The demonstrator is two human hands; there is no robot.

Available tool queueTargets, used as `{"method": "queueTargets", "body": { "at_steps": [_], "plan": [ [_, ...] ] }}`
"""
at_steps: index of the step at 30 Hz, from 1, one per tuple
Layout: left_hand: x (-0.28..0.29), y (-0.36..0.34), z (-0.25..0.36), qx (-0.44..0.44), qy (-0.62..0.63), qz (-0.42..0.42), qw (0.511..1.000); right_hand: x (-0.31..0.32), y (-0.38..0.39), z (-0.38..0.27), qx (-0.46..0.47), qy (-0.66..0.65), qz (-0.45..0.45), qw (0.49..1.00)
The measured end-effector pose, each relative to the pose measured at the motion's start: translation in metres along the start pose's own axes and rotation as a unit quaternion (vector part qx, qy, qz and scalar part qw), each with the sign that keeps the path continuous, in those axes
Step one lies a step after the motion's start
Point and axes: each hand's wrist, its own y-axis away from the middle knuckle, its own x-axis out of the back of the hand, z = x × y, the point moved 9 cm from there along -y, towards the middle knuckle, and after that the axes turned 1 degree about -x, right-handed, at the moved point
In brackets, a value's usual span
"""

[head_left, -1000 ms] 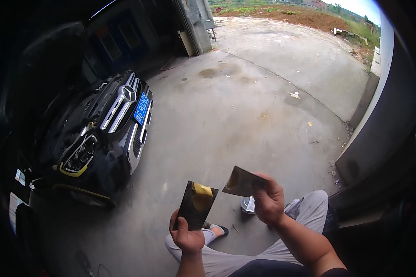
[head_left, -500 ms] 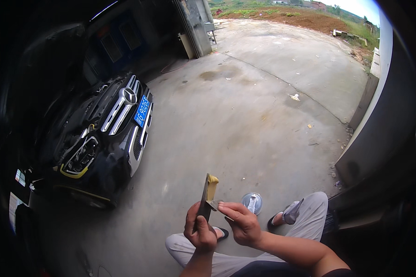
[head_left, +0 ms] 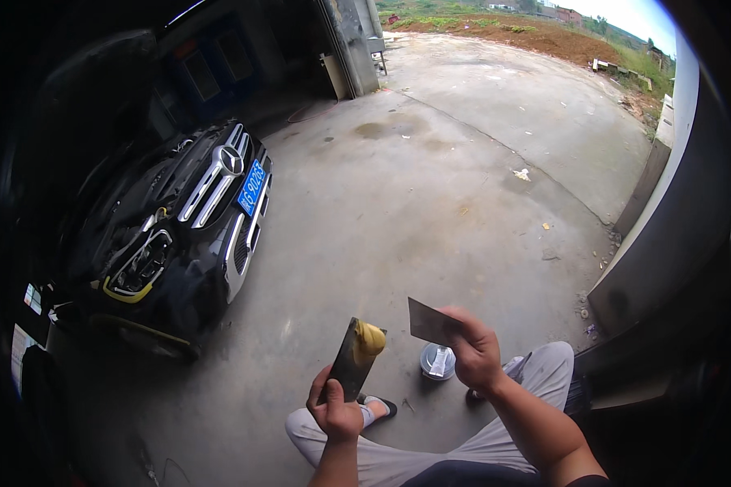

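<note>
My left hand (head_left: pixel 335 408) grips the lower end of a dark flat board (head_left: pixel 352 364), held tilted in front of me. On the board's upper end sits a thick lump of yellow-tan putty (head_left: pixel 370 338). To the right, my right hand (head_left: pixel 479 357) is closed on a thin grey rectangular scraper (head_left: pixel 432 321), whose free edge points left. A gap lies between the scraper and the board. Below the scraper, a round tin (head_left: pixel 437 363) with a silvery-white tube-like thing (head_left: pixel 441 360) on its top stands on the floor, partly covered by my right hand.
A black car (head_left: pixel 211 219) with its front light area opened up stands at the left. A concrete floor (head_left: pixel 398 227) stretches out to brown soil (head_left: pixel 528 39) outside. A wall edge (head_left: pixel 650 211) rises at the right, and a pillar (head_left: pixel 352 49) stands at the back.
My right hand has drawn the scraper off the board, up and to the right. The board has turned, so its broad face and the putty lump show more.
</note>
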Motion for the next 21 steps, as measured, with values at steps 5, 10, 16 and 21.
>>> {"method": "queueTargets", "body": {
  "at_steps": [5,10,16,21],
  "plan": [
    [-0.028,0.001,0.007,-0.133,-0.140,-0.012,0.981,-0.066,0.044,-0.010,0.186,0.209,-0.056,0.959],
    [-0.011,-0.012,0.012,-0.021,0.050,0.006,0.998,-0.007,0.016,0.007,0.019,-0.030,0.026,0.999],
    [-0.011,0.002,-0.024,0.123,0.181,0.039,0.975,-0.039,0.008,-0.008,0.058,0.161,-0.127,0.977],
    [-0.011,0.005,0.019,-0.114,-0.207,-0.018,0.971,-0.012,0.011,-0.003,0.059,0.100,0.015,0.993]
  ]
}}
